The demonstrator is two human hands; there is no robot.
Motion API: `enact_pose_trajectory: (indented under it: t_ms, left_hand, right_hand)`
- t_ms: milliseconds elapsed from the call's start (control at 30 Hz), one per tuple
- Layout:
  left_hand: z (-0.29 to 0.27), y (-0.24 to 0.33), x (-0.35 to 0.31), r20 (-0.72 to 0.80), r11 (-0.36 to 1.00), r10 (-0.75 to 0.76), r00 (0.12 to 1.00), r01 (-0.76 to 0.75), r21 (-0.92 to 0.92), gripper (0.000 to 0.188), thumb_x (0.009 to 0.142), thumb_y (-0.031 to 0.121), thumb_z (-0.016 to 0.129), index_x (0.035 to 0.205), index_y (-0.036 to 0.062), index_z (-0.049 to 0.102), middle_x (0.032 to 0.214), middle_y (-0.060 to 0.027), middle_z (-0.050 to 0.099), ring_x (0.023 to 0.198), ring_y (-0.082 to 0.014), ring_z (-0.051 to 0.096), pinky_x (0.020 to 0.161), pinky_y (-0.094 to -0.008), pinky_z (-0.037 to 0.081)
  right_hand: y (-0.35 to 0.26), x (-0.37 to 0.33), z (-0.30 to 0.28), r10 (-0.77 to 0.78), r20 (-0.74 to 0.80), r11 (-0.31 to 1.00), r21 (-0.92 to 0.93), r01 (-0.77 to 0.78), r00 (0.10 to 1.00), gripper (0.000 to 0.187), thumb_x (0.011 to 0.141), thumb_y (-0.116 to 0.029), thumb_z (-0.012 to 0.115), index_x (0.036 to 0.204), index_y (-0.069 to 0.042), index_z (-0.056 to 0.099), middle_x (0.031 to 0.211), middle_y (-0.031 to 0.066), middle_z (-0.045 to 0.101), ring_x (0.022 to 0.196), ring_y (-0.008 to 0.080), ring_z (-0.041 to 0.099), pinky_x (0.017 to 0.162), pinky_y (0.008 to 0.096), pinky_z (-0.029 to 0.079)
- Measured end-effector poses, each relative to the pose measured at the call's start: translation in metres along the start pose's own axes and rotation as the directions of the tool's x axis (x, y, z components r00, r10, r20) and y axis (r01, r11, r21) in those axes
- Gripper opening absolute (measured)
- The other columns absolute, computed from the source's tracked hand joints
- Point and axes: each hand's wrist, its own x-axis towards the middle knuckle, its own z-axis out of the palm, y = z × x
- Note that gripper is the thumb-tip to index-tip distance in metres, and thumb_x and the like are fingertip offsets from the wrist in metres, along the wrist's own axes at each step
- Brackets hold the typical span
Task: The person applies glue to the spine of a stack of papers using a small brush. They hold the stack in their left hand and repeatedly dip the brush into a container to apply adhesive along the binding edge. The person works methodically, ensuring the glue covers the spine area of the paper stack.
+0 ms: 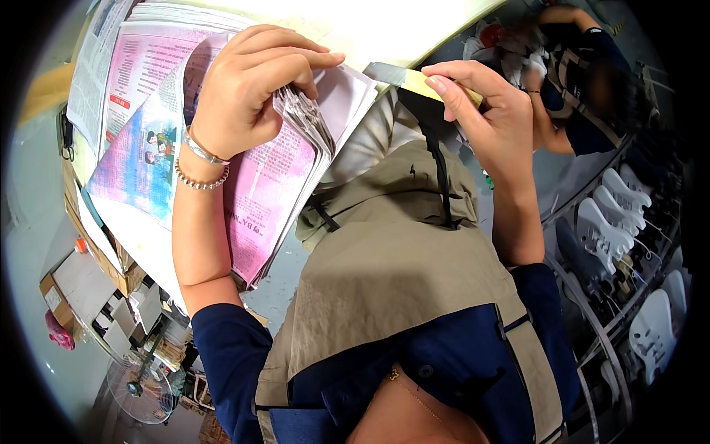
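My left hand [259, 85], with a bangle and a beaded bracelet at the wrist, is bent over a crumpled, layered bundle of paper [305, 118]. Its fingers curl onto the bundle's upper edge; the thumb is partly hidden. Under the bundle lies a thick stack of pink-tinted printed newspapers [270, 196], jutting past the table's edge. To the right, my right hand [481, 103] pinches a flat yellow-handled tool [420, 83] between thumb and fingers. The tool's grey flat end points left, near the stack's corner, and its exact kind is unclear.
More newspapers [151, 140] cover the pale table [355, 29]. A khaki apron [399, 281] covers my front. Another person [592, 81] works at the upper right. White curved parts [603, 229] fill a rack at right. A fan [140, 385] stands at lower left.
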Motion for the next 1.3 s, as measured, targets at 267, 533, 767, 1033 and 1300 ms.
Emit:
enact_pose_trajectory:
  t_ms: [267,533,767,1033,1300]
  left_hand:
    - [0.002,-0.003,0.001,0.029,1.0,-0.002,1.0,0.002,0.012,0.014,0.058,0.01,0.061,0.068,0.0038,0.053,0.11,-0.0118,0.07,0.098,-0.03,0.063,0.085,-0.0377,0.045]
    - [0.002,-0.004,0.003,0.04,1.0,0.008,0.999,-0.009,0.009,0.014,0.056,0.008,0.058,0.069,0.0033,0.054,0.111,-0.0118,0.07,0.099,-0.0311,0.063,0.088,-0.0385,0.045]
    - [0.003,-0.006,0.002,0.063,1.0,-0.005,0.998,0.005,-0.006,0.018,0.052,0.007,0.054,0.069,0.0022,0.054,0.112,-0.0122,0.07,0.104,-0.0332,0.06,0.091,-0.04,0.044]
    - [0.002,-0.004,0.001,0.043,1.0,0.013,0.999,-0.013,0.001,0.018,0.052,0.004,0.051,0.07,0.0047,0.054,0.103,-0.0084,0.071,0.102,-0.0308,0.062,0.089,-0.039,0.045]
    - [0.004,-0.006,0.002,0.035,0.999,0.032,0.999,-0.031,-0.036,0.014,0.056,0.011,0.055,0.069,0.0047,0.052,0.102,-0.0098,0.072,0.1,-0.0301,0.062,0.087,-0.038,0.044]
  right_hand:
    - [0.0,0.001,0.001,0.015,0.01,1.0,0.0,-0.015,1.0,0.013,0.089,-0.011,0.067,0.096,-0.001,0.071,0.075,0.003,0.069,0.058,0.0054,0.059,0.053,0.0194,0.045]
    - [0.003,0.001,0.0,0.01,0.009,1.0,0.001,-0.01,1.0,0.013,0.089,-0.01,0.066,0.097,-0.001,0.071,0.075,0.0031,0.068,0.058,0.0052,0.058,0.053,0.0194,0.044]
    - [0.0,0.001,0.001,0.028,0.009,0.999,-0.031,-0.028,1.0,0.013,0.089,-0.011,0.066,0.097,-0.001,0.071,0.074,0.003,0.068,0.059,0.0051,0.059,0.053,0.0194,0.044]
    - [0.0,0.002,0.0,0.055,-0.032,0.998,0.023,-0.054,0.998,0.014,0.088,-0.012,0.067,0.096,-0.001,0.071,0.073,0.002,0.067,0.058,0.0049,0.056,0.053,0.019,0.042]
    - [-0.004,0.028,-0.013,-0.045,0.113,0.998,-0.037,0.049,0.993,0.018,0.09,-0.018,0.065,0.094,-0.002,0.072,0.066,0.0004,0.061,0.056,0.0055,0.052,0.052,0.02,0.039]
